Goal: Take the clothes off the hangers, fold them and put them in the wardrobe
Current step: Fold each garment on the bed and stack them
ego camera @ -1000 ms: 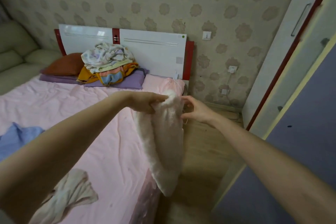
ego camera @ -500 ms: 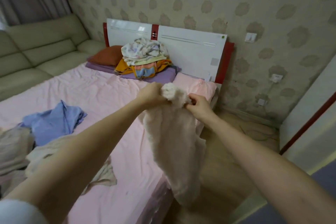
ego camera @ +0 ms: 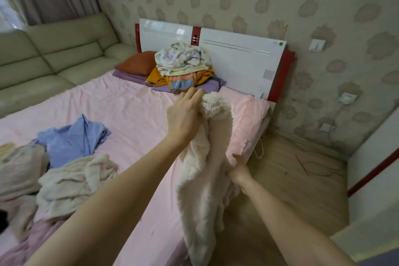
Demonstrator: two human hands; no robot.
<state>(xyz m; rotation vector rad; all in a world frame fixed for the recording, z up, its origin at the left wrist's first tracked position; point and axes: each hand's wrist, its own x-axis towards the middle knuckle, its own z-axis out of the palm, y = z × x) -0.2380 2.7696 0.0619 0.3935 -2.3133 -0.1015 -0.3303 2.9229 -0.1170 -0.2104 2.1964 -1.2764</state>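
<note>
— While held up over the bed's (ego camera: 121, 114) right edge, where exactly is the cream fleece garment (ego camera: 200, 190)?
— Hanging from the left hand (ego camera: 184, 117), bunched top at the fist, lower end dangling past the mattress edge toward the wooden floor (ego camera: 291, 190).
— Left grip?
— Clamped on the fluffy top of the garment, fingers curled round it.
— Right hand (ego camera: 238, 171)?
— Lower down, at the garment's right side, fingers tucked into the fleece; gripping a fold, by the look of it, though partly hidden.
— Elsewhere on the pink sheet?
— Blue shirt (ego camera: 73, 138) crumpled at left; second cream garment (ego camera: 75, 183) heaped just in front of it; more pale cloth at the far left edge.
— By the headboard (ego camera: 237, 58)?
— Pile of mixed laundry (ego camera: 183, 65), floral piece on top, orange beneath, resting on a purple pillow (ego camera: 207, 86); rust-coloured cushion (ego camera: 138, 62) just beside it.
— Beyond?
— Pale green sofa (ego camera: 54, 56) along the bed's far side.
</note>
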